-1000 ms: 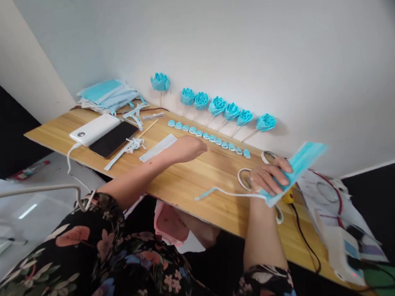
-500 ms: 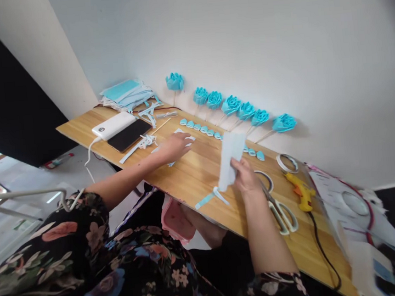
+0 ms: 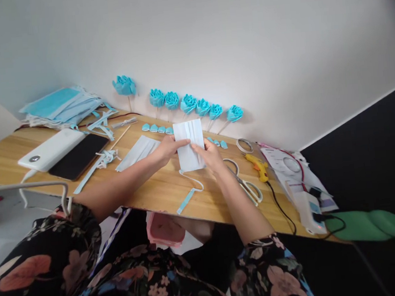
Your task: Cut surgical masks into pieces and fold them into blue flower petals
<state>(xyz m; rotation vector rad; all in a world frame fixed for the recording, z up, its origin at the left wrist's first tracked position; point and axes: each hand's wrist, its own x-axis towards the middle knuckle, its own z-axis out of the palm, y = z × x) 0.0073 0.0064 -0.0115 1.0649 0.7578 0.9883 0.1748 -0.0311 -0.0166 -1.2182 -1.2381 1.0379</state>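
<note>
Above the middle of the wooden table, my left hand and my right hand hold a pale pleated face mask sheet upright between them. My thumbs press on its near face; the fingers behind it are hidden. From its lower edge a thin white ear loop hangs down to a cut light-blue strip near the table's front edge. Another pale mask sheet lies flat beside my left forearm. Scissors with white handles rest just right of my right forearm.
Several blue mask flowers on sticks lean along the wall, small folded blue pieces before them. At left are stacked masks, a power bank, a phone and scraps. A yellow glue gun and tape roll lie right.
My left hand has left the sheet on the table and come to the held one. My right hand has brought it in front of me. The view has turned right.
</note>
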